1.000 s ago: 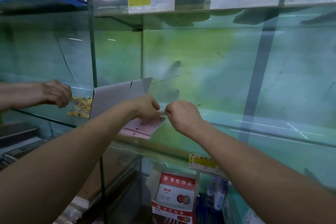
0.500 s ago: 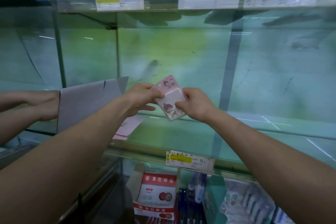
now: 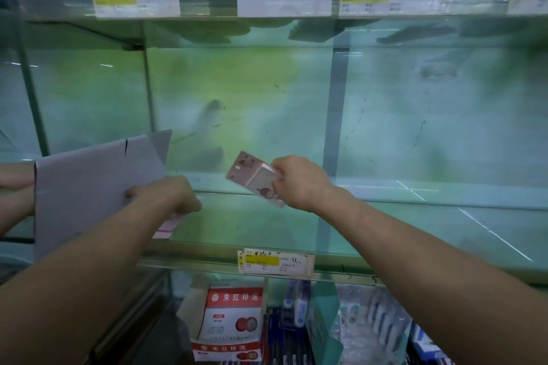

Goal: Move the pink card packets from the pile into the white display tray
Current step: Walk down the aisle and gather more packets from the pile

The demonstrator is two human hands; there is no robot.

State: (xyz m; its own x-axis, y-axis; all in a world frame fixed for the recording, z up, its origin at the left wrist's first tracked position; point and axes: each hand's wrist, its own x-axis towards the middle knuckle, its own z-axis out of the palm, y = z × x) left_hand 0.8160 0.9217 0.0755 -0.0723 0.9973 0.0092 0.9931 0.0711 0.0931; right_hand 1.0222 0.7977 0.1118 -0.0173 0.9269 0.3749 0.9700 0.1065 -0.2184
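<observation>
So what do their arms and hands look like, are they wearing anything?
Both arms are bare as far up as the picture shows: no sleeves on the left arm or the right arm. The left hand and right hand wear no gloves, and no watch or bracelet shows at the wrists.

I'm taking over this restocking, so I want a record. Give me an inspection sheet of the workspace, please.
Surface: glass shelf, price label on its front edge.
Job's things: white display tray stands at left; pile lies beside it; stack of pink card packets held above the shelf.
Clutter: nothing seen.
Hands: right hand grips the stack; left hand at the tray's edge, over the pile, hold unclear.
Cables: nothing seen.
Surroundings: another person's arms far left; red-and-white box below.
</observation>
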